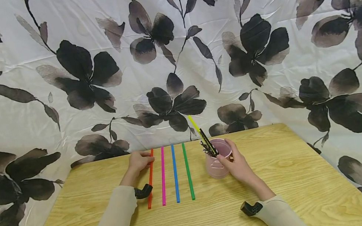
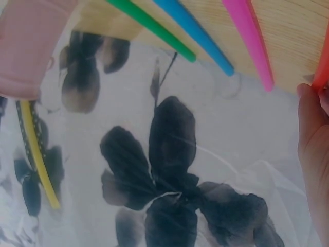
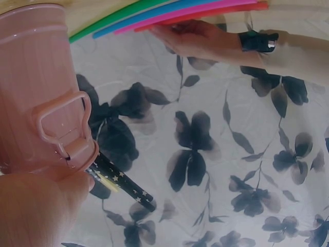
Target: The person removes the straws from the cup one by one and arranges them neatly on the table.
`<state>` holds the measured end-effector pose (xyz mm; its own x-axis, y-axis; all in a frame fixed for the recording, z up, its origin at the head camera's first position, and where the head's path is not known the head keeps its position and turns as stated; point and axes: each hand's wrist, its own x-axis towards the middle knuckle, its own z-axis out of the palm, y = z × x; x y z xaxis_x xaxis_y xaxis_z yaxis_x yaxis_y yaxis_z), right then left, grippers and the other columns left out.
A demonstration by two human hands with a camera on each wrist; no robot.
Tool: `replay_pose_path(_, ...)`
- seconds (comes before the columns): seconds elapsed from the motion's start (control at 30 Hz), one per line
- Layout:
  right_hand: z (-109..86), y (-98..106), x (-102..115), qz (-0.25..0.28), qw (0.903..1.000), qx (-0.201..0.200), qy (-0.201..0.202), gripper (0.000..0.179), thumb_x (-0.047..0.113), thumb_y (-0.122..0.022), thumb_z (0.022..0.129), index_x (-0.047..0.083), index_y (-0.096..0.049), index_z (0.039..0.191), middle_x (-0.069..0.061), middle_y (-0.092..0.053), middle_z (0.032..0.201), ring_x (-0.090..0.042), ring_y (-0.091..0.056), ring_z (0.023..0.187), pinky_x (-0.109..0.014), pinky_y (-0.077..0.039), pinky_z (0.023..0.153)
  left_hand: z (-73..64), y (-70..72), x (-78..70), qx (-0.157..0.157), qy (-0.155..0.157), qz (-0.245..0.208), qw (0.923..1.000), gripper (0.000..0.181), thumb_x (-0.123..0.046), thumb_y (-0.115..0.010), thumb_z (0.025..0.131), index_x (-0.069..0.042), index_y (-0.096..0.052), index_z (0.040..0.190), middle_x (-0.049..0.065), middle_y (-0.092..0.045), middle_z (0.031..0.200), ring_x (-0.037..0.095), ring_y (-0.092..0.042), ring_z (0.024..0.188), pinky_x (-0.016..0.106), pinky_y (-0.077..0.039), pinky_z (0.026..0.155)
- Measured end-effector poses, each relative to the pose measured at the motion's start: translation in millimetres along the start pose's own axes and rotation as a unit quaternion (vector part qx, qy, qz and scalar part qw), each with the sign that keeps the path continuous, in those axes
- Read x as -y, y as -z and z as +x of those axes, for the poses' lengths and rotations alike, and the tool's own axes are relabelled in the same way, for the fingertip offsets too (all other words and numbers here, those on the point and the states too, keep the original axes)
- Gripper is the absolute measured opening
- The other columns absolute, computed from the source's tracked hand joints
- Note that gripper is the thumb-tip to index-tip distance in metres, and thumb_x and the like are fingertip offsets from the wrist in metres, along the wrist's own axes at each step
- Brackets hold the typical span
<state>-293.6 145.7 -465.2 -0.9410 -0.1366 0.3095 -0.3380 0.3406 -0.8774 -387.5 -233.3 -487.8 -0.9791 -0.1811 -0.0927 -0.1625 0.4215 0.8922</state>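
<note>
My left hand (image 1: 138, 162) pinches the far end of a red straw (image 1: 150, 178) lying on the table; in the left wrist view the thumb presses against it. On the right, my right hand (image 1: 239, 165) grips the rim and side of a pink metal cup (image 1: 217, 170) with a small wire handle (image 3: 46, 135). Out of the cup lean a yellow straw (image 1: 193, 123) and several dark patterned straws, one black with pale stars (image 3: 126, 184). Between the hands lie a pink straw (image 1: 163, 174), a blue straw (image 1: 175, 173) and a green straw (image 1: 188, 171), roughly parallel and apart.
The light wooden table (image 1: 273, 162) ends at a back edge just beyond the straws' far ends. Behind it hangs a white cloth (image 1: 210, 76) with dark flowers. A black wrist device (image 1: 143, 191) overlaps the red straw in the head view.
</note>
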Motion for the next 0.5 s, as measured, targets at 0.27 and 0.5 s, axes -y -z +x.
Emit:
replay_pose_path(0.27, 0.6, -0.3, -2.5, -0.001, 1.0, 0.002, 0.002, 0.07, 0.042, -0.059, 0.082, 0.025, -0.02, 0.138, -0.014, -0.042, 0.124, -0.027, -0.05, 0.103, -0.039, -0.045, 0.08, 1.1, -0.2, 0.8, -0.006, -0.006, 0.009, 0.9999, 0.031, -0.011, -0.072, 0.072, 0.005, -0.063, 0.097, 0.016, -0.059, 0.086, 0.016, -0.061, 0.061, 0.029, -0.052, 0.054)
replay_pose_path(0.5, 2.2, 0.1, -4.0, 0.009, 1.0, -0.001, 0.002, 0.07, 0.041, -0.06, 0.082, 0.026, -0.021, 0.138, -0.014, -0.043, 0.124, -0.029, -0.049, 0.106, -0.04, -0.043, 0.083, 3.4, -0.7, 0.7, -0.002, -0.007, 0.008, 0.9999, 0.031, -0.011, -0.072, 0.072, 0.004, -0.063, 0.096, 0.017, -0.058, 0.091, 0.016, -0.061, 0.061, 0.028, -0.052, 0.054)
